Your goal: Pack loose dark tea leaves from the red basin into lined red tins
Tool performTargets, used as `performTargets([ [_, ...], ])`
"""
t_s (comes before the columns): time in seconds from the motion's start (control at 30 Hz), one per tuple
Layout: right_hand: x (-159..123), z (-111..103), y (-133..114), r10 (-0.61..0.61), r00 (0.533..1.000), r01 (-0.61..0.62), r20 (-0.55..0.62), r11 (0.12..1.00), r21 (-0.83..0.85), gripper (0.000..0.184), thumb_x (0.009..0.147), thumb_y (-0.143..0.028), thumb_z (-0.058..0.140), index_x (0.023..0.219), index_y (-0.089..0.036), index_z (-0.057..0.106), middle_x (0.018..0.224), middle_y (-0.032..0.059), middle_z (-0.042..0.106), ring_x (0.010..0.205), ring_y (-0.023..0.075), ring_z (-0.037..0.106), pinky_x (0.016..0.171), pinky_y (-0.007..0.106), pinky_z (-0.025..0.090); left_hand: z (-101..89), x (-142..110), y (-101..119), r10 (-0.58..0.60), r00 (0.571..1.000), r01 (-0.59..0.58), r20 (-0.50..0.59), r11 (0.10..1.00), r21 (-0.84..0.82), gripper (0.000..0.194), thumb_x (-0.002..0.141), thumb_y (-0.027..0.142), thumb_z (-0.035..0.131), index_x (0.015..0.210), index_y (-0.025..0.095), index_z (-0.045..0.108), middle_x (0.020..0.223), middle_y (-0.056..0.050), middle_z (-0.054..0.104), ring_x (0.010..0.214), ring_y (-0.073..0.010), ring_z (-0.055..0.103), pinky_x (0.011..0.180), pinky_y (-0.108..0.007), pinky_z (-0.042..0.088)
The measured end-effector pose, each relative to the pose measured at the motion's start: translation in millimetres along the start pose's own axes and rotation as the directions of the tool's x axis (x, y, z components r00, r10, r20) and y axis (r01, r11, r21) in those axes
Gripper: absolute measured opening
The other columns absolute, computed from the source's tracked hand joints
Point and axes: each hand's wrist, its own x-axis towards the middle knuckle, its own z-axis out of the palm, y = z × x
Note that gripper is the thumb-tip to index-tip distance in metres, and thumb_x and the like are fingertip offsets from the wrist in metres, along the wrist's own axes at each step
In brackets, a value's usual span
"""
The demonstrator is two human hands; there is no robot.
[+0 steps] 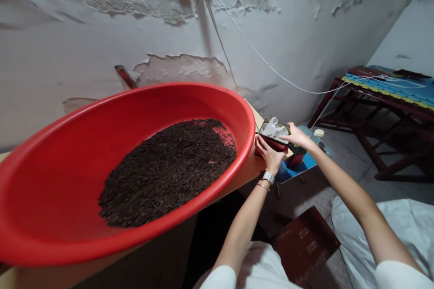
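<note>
A small dark red box [276, 144] with a dark rim stands at the table's right end, beside a big red basin. A clear plastic bag [274, 127] lines it and pokes out of its open top. Fingers of my left hand [270, 156], which wears a watch, are wrapped round the box's near side. My right hand [299, 137] is closed at the box's right edge, its fingertips on the bag. What lies inside the bag is hard to make out. Dark, shredded dry leaves, like loose tea [169, 171], lie heaped in the red basin [50, 176].
A blue stool [301, 165] with another red container stands beyond my hands. On the floor is a dark red wooden stool [307, 244], near a large white sack [400, 221]. Blue and yellow mats [400, 86] cover a rack at right. A white cord [271, 67] crosses the peeling wall.
</note>
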Motion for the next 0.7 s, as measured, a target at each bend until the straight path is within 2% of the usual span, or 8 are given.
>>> performTargets([
  [0.1,17,22,12,-0.014,0.998,0.020,-0.068,0.997,0.080,0.074,0.070,-0.026,0.071,0.134,-0.016,0.034,0.133,0.0207,0.052,0.121,0.0292,0.056,0.097,0.039,0.045,9.0,6,-2,-0.032,0.999,0.032,0.008,0.999,0.016,0.138,0.058,0.049,0.086,0.150,0.011,-0.011,0.153,-0.029,0.016,0.147,-0.0392,0.020,0.121,-0.050,0.023],
  [0.2,31,29,17,0.024,0.988,-0.013,-0.150,0.997,0.078,0.062,0.069,-0.026,0.071,0.122,-0.018,0.041,0.122,0.0139,0.056,0.111,0.0258,0.059,0.093,0.037,0.047,6.7,6,-8,-0.019,0.997,0.016,0.071,0.999,0.036,0.131,0.064,0.050,0.084,0.150,0.012,-0.006,0.153,-0.029,0.016,0.147,-0.0398,0.020,0.119,-0.052,0.026],
  [0.3,36,25,15,0.009,0.990,-0.020,-0.141,0.997,-0.074,0.040,0.072,-0.027,0.071,0.107,-0.017,0.055,0.115,0.0127,0.058,0.105,0.0246,0.060,0.092,0.035,0.047,-6.2,-4,-16,-0.013,0.991,0.004,0.134,0.998,0.066,0.116,0.072,0.040,0.081,0.150,0.011,0.000,0.151,-0.030,0.019,0.146,-0.0396,0.022,0.115,-0.054,0.032],
  [0.4,35,15,8,-0.053,0.995,0.030,-0.082,0.967,-0.254,0.013,0.078,-0.023,0.066,0.090,-0.017,0.067,0.111,0.0121,0.062,0.105,0.0243,0.061,0.091,0.032,0.046,-27.7,-16,-14,0.138,0.978,-0.148,0.154,0.987,0.057,0.091,0.081,0.029,0.072,0.148,0.010,0.013,0.148,-0.027,0.025,0.145,-0.0371,0.026,0.115,-0.053,0.033],
  [0.47,36,7,4,-0.078,0.990,0.042,-0.114,0.955,-0.292,0.009,0.081,-0.021,0.062,0.082,-0.019,0.071,0.109,0.0109,0.064,0.104,0.0243,0.061,0.090,0.031,0.046,-45.1,-15,0,0.287,0.941,-0.295,0.180,0.955,0.022,0.066,0.087,0.026,0.064,0.141,0.012,0.029,0.142,-0.022,0.038,0.139,-0.0334,0.037,0.113,-0.050,0.036],
  [0.57,42,-9,2,-0.117,0.958,0.059,-0.263,0.974,-0.220,0.012,0.080,-0.022,0.063,0.079,-0.019,0.074,0.104,0.0109,0.067,0.104,0.0254,0.062,0.093,0.034,0.046,-70.5,6,38,0.426,0.859,-0.451,0.285,0.892,0.025,0.028,0.096,0.021,0.050,0.123,0.015,0.051,0.119,-0.013,0.059,0.115,-0.0261,0.056,0.103,-0.041,0.046],
  [0.63,48,-18,2,-0.087,0.945,0.060,-0.317,0.994,-0.093,0.011,0.080,-0.023,0.062,0.077,-0.019,0.072,0.092,0.0087,0.069,0.096,0.0241,0.064,0.089,0.034,0.048,-83.0,28,66,0.458,0.806,-0.535,0.376,0.835,0.131,0.022,0.098,0.017,0.042,0.114,0.013,0.058,0.112,-0.013,0.063,0.108,-0.0257,0.058,0.098,-0.039,0.047],
  [0.7,53,-24,1,0.001,0.955,0.028,-0.295,0.995,0.094,0.011,0.082,-0.021,0.058,0.075,-0.019,0.067,0.079,0.0044,0.069,0.080,0.0203,0.065,0.079,0.032,0.050,-88.3,53,89,0.436,0.750,-0.603,0.498,0.759,0.244,0.026,0.098,0.013,0.038,0.108,0.010,0.062,0.111,-0.015,0.064,0.107,-0.0269,0.059,0.094,-0.038,0.047],
])
